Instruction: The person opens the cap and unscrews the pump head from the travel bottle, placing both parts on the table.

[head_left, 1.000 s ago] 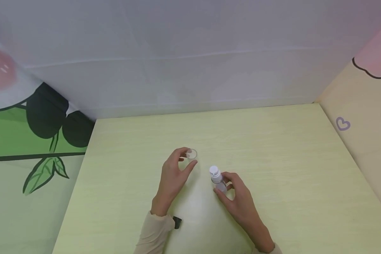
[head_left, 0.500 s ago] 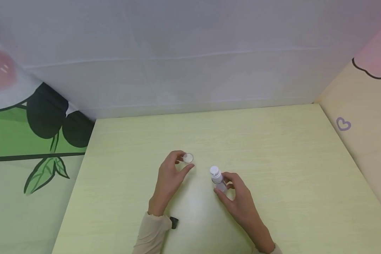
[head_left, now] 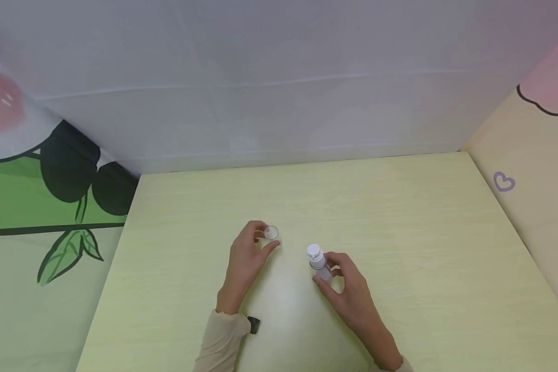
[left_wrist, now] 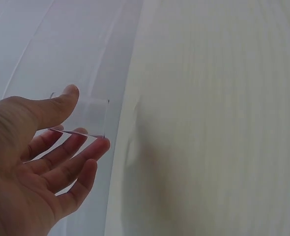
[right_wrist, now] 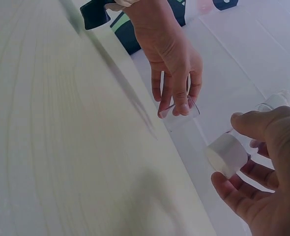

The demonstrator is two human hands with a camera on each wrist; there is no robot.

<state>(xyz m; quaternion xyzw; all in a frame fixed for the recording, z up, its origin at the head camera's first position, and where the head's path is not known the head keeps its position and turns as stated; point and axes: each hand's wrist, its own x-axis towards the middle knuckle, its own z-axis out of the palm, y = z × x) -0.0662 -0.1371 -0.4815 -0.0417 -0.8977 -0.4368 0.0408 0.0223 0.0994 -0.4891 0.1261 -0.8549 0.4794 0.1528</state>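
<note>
On the far left of the head view, a painted panel (head_left: 70, 253) is showing green leaves and dark round shapes. At the bottom, left of centre, a beige sleeve (head_left: 222, 341) is covering the left forearm, and a small black device (head_left: 253, 325) is jutting from its right edge, near the wrist. From there the left hand (head_left: 245, 261) is reaching up the frame, its back facing the camera, its wrist bending gently toward the right. Its grip is narrowing around a clear cap (head_left: 272, 233) just left of the frame's centre: the thumb is pressing from below and the fingers are curling over from above, holding it between them. In the left wrist view the thumb is lying across the cap's side while the other fingers are spreading beneath.

Right of centre, well apart from the cap, a small bottle (head_left: 324, 273) is pointing its white top (head_left: 314, 251) toward the upper left. The right hand (head_left: 355, 292) is slanting up from the lower right, thumb on the near side and fingers bending round the far side, its grip closing firmly on the bottle's body. Both hands are working over the pale desk (head_left: 409, 222); whether the bottle's base is touching it, I cannot tell. On the far right, a wall is bearing a purple heart (head_left: 504, 181).
</note>
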